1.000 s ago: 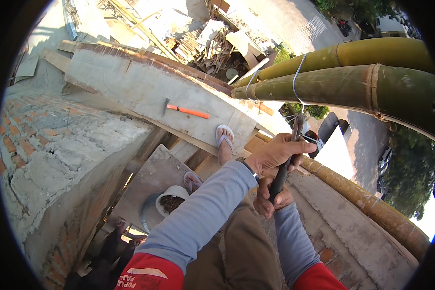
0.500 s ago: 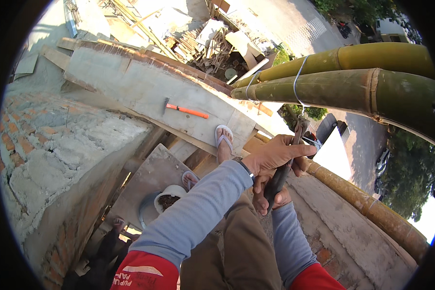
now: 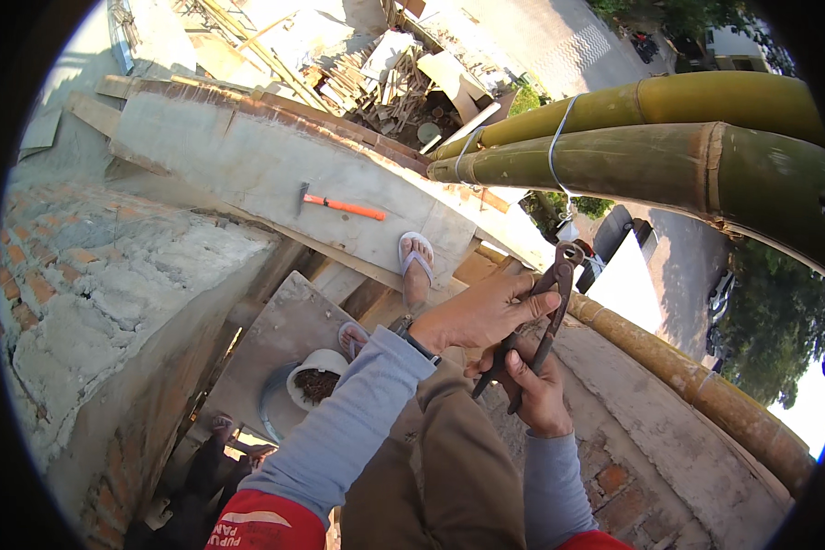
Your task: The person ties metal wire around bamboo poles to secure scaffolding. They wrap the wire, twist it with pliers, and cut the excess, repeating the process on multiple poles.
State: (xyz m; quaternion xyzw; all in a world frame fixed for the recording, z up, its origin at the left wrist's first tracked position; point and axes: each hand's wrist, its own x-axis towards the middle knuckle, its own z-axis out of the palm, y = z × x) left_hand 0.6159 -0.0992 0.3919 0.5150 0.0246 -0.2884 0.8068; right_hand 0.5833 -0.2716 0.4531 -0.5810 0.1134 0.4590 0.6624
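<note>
Beside the lashed bamboo poles (image 3: 632,156), both hands, left hand (image 3: 481,312) and right hand (image 3: 536,390), clamp the pincers (image 3: 541,321) handles, jaws raised toward the tie wire (image 3: 555,151).

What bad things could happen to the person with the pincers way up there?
The pincers are gripped by both the left hand and right hand on a thin wire binding the bamboo poles; if the wire snaps, the hands could jerk back. The person seems to be perched high above the bucket below, so a slip might mean a fall. The hammer lies loose on the concrete ledge and might get knocked off.
</note>
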